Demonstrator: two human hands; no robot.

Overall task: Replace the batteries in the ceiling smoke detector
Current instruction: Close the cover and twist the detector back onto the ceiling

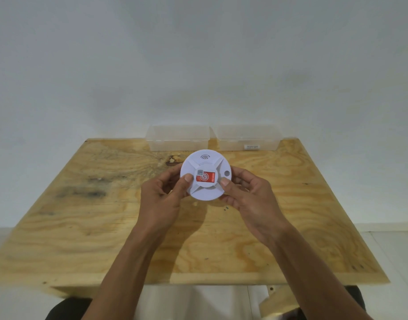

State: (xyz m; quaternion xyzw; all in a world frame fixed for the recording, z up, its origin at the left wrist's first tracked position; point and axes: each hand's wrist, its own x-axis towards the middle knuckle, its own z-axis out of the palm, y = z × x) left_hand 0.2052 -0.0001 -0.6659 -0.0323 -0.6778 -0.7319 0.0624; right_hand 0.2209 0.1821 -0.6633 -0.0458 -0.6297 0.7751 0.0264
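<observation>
A round white smoke detector [205, 191] is held above the middle of the plywood table [83, 227], its face tilted toward me. A red label and a small QR sticker sit at its centre, and a wave symbol is printed near its top edge. My left hand [162, 197] grips its left rim with the thumb on the face. My right hand [247, 195] grips its right rim, thumb beside the red label. No batteries are visible.
Two clear plastic boxes stand at the table's far edge against the white wall: one [177, 138] left of centre, one [248, 137] to the right with a small label. Dark stains mark the table's left side. A tape roll [279, 306] lies below the front edge.
</observation>
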